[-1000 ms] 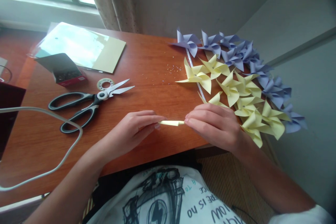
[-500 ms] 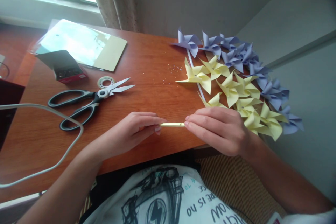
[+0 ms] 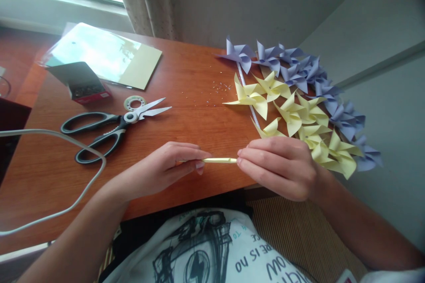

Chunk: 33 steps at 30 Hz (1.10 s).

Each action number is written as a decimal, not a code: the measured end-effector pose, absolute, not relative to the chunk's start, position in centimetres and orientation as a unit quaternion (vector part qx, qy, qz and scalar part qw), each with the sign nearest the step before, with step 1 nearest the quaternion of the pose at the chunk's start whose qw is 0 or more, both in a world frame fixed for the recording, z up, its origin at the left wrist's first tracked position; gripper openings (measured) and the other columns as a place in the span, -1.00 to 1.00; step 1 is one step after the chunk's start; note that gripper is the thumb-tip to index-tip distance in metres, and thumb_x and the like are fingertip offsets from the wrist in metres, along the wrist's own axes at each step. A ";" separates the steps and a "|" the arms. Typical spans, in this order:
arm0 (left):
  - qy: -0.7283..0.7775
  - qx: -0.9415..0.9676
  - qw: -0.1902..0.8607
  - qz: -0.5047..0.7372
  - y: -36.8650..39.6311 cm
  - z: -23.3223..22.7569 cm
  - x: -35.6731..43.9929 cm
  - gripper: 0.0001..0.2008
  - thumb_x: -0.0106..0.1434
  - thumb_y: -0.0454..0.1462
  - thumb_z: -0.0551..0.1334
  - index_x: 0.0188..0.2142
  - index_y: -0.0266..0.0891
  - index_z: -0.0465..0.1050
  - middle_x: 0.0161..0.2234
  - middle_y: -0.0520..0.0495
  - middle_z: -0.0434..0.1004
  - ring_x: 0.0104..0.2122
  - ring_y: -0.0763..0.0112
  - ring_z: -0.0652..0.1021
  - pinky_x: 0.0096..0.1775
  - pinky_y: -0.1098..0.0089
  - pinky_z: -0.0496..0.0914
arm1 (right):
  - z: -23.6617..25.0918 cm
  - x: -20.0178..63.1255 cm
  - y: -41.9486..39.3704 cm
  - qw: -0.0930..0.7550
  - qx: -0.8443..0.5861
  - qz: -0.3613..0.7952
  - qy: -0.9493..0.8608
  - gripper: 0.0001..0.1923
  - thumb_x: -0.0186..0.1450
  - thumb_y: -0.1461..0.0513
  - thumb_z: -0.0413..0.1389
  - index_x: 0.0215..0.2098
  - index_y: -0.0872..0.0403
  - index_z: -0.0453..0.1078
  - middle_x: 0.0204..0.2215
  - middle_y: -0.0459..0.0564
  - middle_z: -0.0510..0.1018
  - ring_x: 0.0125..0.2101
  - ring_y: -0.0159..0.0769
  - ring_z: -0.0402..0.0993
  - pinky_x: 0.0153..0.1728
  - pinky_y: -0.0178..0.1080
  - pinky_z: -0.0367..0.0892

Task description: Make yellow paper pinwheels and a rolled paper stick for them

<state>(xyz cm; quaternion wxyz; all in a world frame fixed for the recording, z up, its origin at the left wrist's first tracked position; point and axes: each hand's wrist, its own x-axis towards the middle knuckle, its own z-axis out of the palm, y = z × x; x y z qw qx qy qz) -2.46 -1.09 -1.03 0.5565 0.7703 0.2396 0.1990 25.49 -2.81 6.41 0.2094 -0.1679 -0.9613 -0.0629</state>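
A thin rolled tube of pale yellow paper (image 3: 220, 160) is stretched level between my two hands, over the front part of the desk. My left hand (image 3: 177, 160) pinches its left end between thumb and fingers. At its other end, my right hand (image 3: 279, 166) has closed fingertips on the tube. Both ends are covered by fingers. Just beyond my right hand lie several yellow paper pinwheels (image 3: 292, 115), with purple paper pinwheels (image 3: 328, 90) behind them. A pale stick (image 3: 241, 74) shows among the nearest pinwheels.
Open scissors (image 3: 131, 117) lie left of centre beside a tape roll (image 3: 134, 103). An open small box (image 3: 89, 90) and a plastic-wrapped stack of yellow paper (image 3: 144, 68) sit farther back. Small paper bits (image 3: 222, 86) dot the desk (image 3: 189, 119). A white cable (image 3: 99, 168) crosses at left.
Both hands keep their pinch on the paper tube. My right hand has shifted slightly right and down, and a little more of the tube shows between the hands.
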 end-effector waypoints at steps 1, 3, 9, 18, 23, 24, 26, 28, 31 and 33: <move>0.237 0.770 0.556 0.203 -1.1 -1.1 -2.5 -0.75 0.49 -0.30 0.04 -0.13 -0.32 0.48 -0.31 -0.03 0.50 -0.32 0.49 0.48 -0.21 0.48 0.33 | 6.4 25.5 -2.8 0.206 -0.168 -0.065 -0.962 -0.89 0.39 0.36 0.14 -0.20 0.14 0.53 -0.24 0.05 0.70 -0.20 -0.23 0.63 -0.30 -0.22 0.59; 0.233 0.771 0.556 0.208 -1.1 -1.1 -2.5 -0.74 0.49 -0.29 0.03 -0.17 -0.31 0.48 -0.32 -0.03 0.50 -0.33 0.49 0.48 -0.22 0.48 0.34 | 6.4 25.6 -3.0 0.204 -0.168 -0.068 -0.962 -0.89 0.39 0.36 0.14 -0.19 0.13 0.52 -0.23 0.04 0.69 -0.18 -0.24 0.62 -0.28 -0.22 0.58; 0.242 0.774 0.553 0.193 -1.1 -0.7 -2.3 -0.73 0.49 -0.24 0.05 -0.23 -0.29 0.49 -0.34 -0.02 0.51 -0.35 0.48 0.48 -0.25 0.49 0.34 | 6.6 25.5 -3.3 0.186 -0.159 -0.059 -0.968 -0.90 0.37 0.36 0.16 -0.17 0.17 0.52 -0.23 0.08 0.68 -0.18 -0.21 0.60 -0.30 -0.20 0.55; 0.266 0.793 0.506 0.209 -1.1 -0.8 -2.0 -0.75 0.47 -0.28 0.06 -0.14 -0.25 0.52 -0.33 -0.05 0.55 -0.35 0.44 0.52 -0.26 0.46 0.37 | 5.9 24.9 -3.1 0.227 -0.256 0.069 -0.937 -0.89 0.32 0.40 0.19 -0.19 0.14 0.48 -0.32 0.07 0.65 -0.28 -0.23 0.57 -0.24 -0.18 0.54; 0.308 0.822 0.418 0.234 -1.4 -1.1 -1.8 -0.73 0.46 -0.28 0.10 0.03 -0.21 0.51 -0.27 -0.06 0.55 -0.33 0.45 0.53 -0.29 0.49 0.36 | 5.4 24.2 -3.0 0.260 -0.341 0.155 -0.890 -0.85 0.29 0.44 0.14 -0.32 0.10 0.46 -0.43 -0.01 0.61 -0.38 -0.31 0.52 -0.31 -0.24 0.46; 0.315 0.827 0.399 0.238 -1.5 -1.1 -1.7 -0.73 0.46 -0.28 0.10 0.05 -0.22 0.51 -0.27 -0.07 0.54 -0.33 0.45 0.53 -0.29 0.49 0.36 | 5.3 24.0 -3.0 0.265 -0.356 0.173 -0.879 -0.84 0.28 0.44 0.13 -0.34 0.09 0.46 -0.45 -0.03 0.60 -0.41 -0.33 0.50 -0.32 -0.25 0.44; 0.328 0.839 0.356 0.248 -1.7 -1.2 -1.6 -0.71 0.47 -0.28 0.08 0.07 -0.26 0.49 -0.28 -0.08 0.52 -0.33 0.44 0.51 -0.30 0.49 0.35 | 5.3 23.8 -2.9 0.269 -0.387 0.213 -0.856 -0.85 0.27 0.43 0.13 -0.37 0.09 0.46 -0.48 -0.06 0.58 -0.46 -0.37 0.48 -0.35 -0.27 0.41; 0.335 0.853 0.301 0.262 -1.9 -1.4 -1.6 -0.70 0.47 -0.29 0.07 0.08 -0.28 0.48 -0.31 -0.07 0.48 -0.35 0.44 0.48 -0.31 0.47 0.34 | 5.3 23.7 -3.0 0.270 -0.424 0.260 -0.825 -0.87 0.26 0.41 0.16 -0.39 0.10 0.47 -0.49 -0.08 0.58 -0.48 -0.40 0.46 -0.37 -0.30 0.40; 0.333 0.877 0.205 0.280 -2.0 -1.6 -1.6 -0.72 0.45 -0.32 0.10 0.08 -0.28 0.47 -0.31 -0.08 0.48 -0.35 0.39 0.45 -0.27 0.40 0.33 | 5.0 23.6 -3.1 0.270 -0.483 0.344 -0.759 -0.90 0.23 0.38 0.19 -0.42 0.10 0.50 -0.49 -0.10 0.59 -0.48 -0.41 0.47 -0.40 -0.34 0.39; 0.330 0.891 0.142 0.279 -2.1 -1.7 -1.8 -0.71 0.43 -0.34 0.12 0.10 -0.27 0.44 -0.27 -0.10 0.51 -0.32 0.35 0.45 -0.22 0.33 0.33 | 4.6 23.5 -3.2 0.276 -0.520 0.400 -0.702 -0.94 0.23 0.34 0.22 -0.41 0.11 0.51 -0.48 -0.09 0.60 -0.47 -0.39 0.49 -0.42 -0.35 0.41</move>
